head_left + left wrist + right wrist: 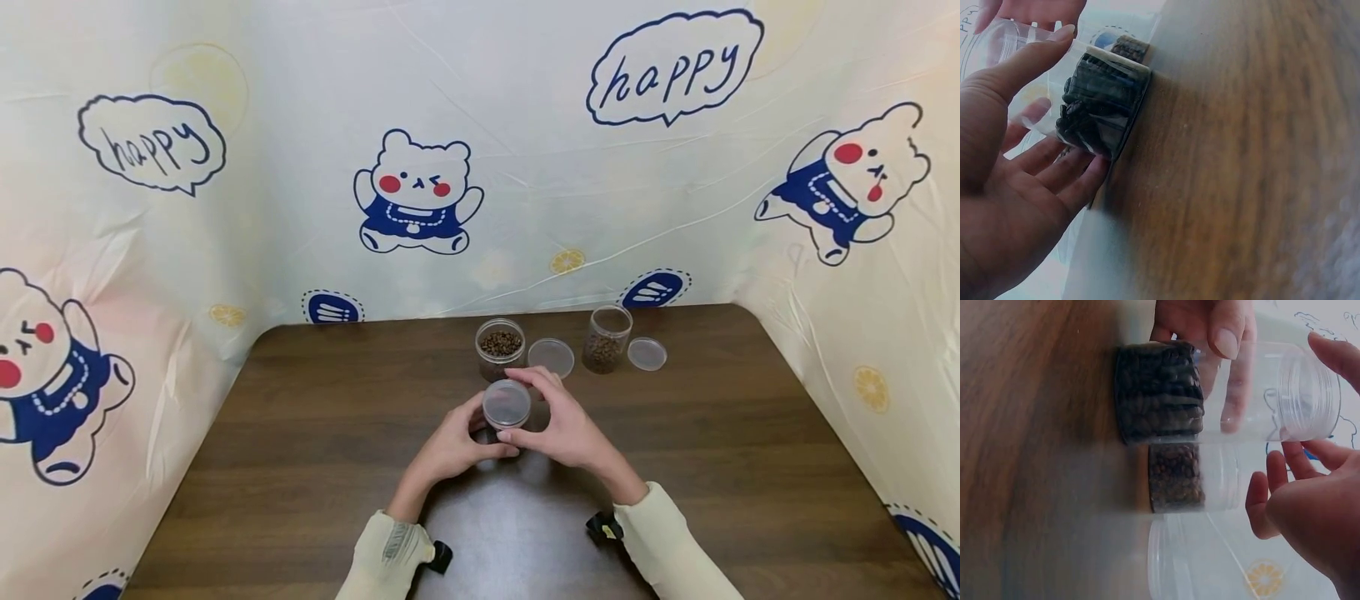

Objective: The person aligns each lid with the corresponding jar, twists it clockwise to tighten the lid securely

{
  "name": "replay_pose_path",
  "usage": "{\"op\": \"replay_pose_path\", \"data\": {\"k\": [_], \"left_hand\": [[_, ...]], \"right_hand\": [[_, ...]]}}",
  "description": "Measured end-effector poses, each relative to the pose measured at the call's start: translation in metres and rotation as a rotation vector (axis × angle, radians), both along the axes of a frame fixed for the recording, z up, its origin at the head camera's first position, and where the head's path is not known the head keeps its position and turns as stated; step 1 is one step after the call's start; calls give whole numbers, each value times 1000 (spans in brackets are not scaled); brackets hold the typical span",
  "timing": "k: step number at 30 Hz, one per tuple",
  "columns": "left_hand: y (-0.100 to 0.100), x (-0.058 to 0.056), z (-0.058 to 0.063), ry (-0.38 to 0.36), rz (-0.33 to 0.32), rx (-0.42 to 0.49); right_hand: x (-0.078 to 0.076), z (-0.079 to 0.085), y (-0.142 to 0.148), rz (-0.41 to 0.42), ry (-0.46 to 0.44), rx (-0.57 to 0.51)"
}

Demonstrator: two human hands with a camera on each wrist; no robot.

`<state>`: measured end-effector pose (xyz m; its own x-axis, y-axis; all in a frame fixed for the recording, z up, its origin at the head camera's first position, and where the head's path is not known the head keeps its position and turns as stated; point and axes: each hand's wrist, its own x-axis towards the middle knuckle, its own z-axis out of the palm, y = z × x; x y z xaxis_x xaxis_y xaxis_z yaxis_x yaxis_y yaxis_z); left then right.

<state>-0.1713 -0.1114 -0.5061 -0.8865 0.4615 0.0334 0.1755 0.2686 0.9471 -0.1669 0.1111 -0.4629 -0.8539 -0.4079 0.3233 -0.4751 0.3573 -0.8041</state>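
Note:
A clear plastic jar point(1160, 394) stands upright on the table, its lower part filled with dark, bean-like pieces point(1100, 103). My left hand point(455, 442) holds the jar's body from the left, thumb on the near side and fingers on the far side. A translucent lid point(507, 403) sits on top of this jar. Around the lid and rim, my right hand point(566, 425) spreads its thumb and fingers on opposite sides. Whether the lid is fully screwed down I cannot tell.
Behind stands a lidless jar point(500, 362) of small brown pieces. A loose lid point(551, 358) lies beside it. Farther right are another lidless jar point(606, 354) of brown pieces and a smaller loose lid point(647, 354). A printed cloth point(525, 225) borders the brown table point(315, 467).

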Motion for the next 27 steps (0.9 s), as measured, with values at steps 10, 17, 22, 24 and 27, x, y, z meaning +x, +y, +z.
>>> {"op": "replay_pose_path", "data": {"k": [10,17,22,24,27], "left_hand": [[1,0,0,5,10,2],[2,1,0,32,22,-18],[1,0,0,33,14,-10],[1,0,0,31,10,-1],[2,1,0,34,13,-4]], "right_hand": [[-2,-2,-1,-54,39,-13],[5,-5,-12,-194,72,-3],[6,-4,-14,-200,75,59],[5,-3,-11,-158,58,60],[2,-2,-5,-78,28,26]]}}
